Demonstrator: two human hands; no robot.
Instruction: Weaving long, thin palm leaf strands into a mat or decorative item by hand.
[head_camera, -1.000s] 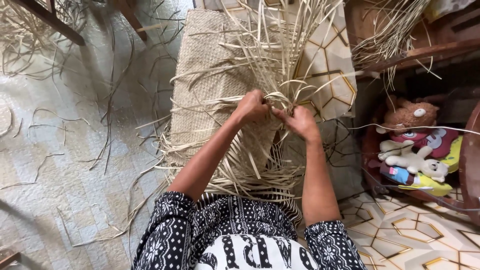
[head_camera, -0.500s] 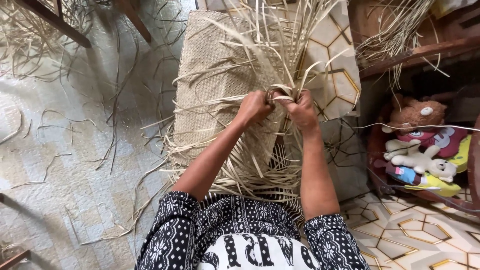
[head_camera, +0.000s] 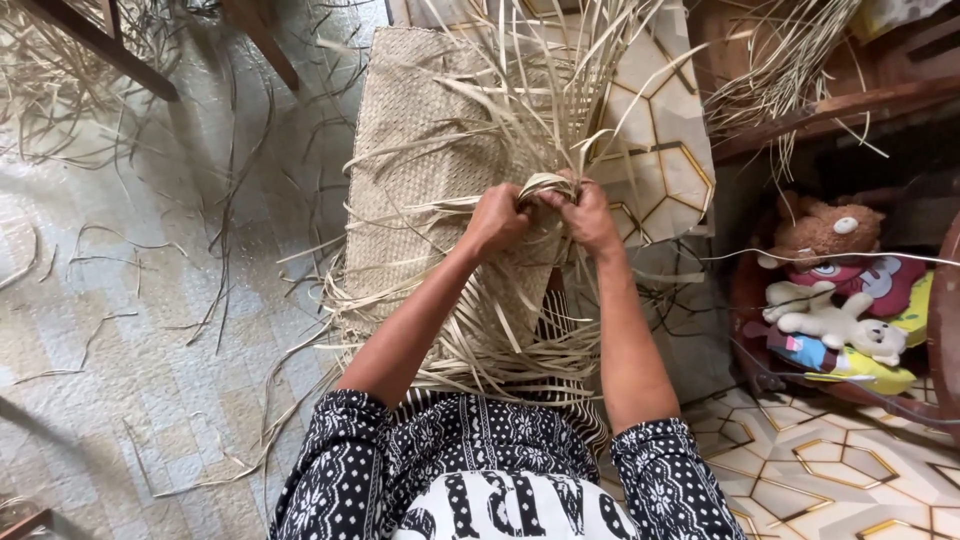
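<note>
A pale woven straw mat (head_camera: 420, 150) lies on the floor in front of me, its near and right edges ending in many loose straw strips (head_camera: 540, 90). My left hand (head_camera: 497, 220) and my right hand (head_camera: 585, 215) sit close together at the mat's right edge. Both grip a looped bunch of strips (head_camera: 547, 186) between them, fingers closed on it. More loose strips (head_camera: 480, 340) spread over my lap beneath my forearms.
Stray straw pieces (head_camera: 200, 250) litter the tiled floor on the left. Dark wooden furniture legs (head_camera: 100, 50) stand at the top left. On the right, a wooden shelf (head_camera: 830, 100) carries more straw, with stuffed toys (head_camera: 830, 300) in a round basket below.
My right hand has moved up and left toward my left hand, closing on the looped strips. The two hands now nearly touch.
</note>
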